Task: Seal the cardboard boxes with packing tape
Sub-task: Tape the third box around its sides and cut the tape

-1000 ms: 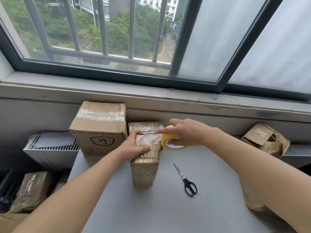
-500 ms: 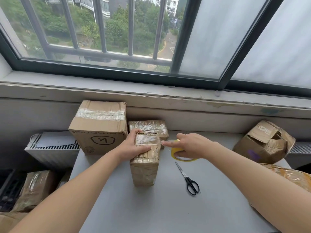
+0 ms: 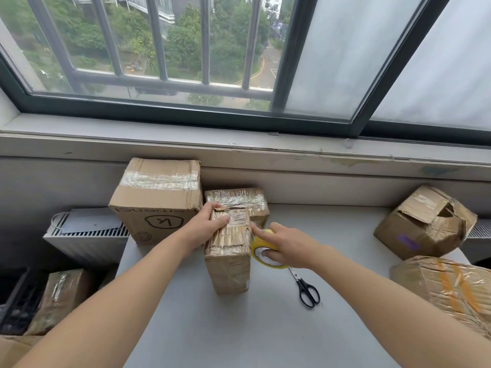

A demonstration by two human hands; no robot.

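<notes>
Mid desk, the box has tape across its top. Left hand grips it; right hand holds the roll at its 3 o'clock side. Big box at 11 and flat box at 12 look sealed; torn box at 2 gapes.

Soft, bright daylight comes in through the window ahead of me. The frosted panes glow pale. The table is evenly lit, and the shadows by the box and scissors are faint. Old tape on the box glints. The wide lens bows the sill, and the edges look stretched and slightly soft.
</notes>
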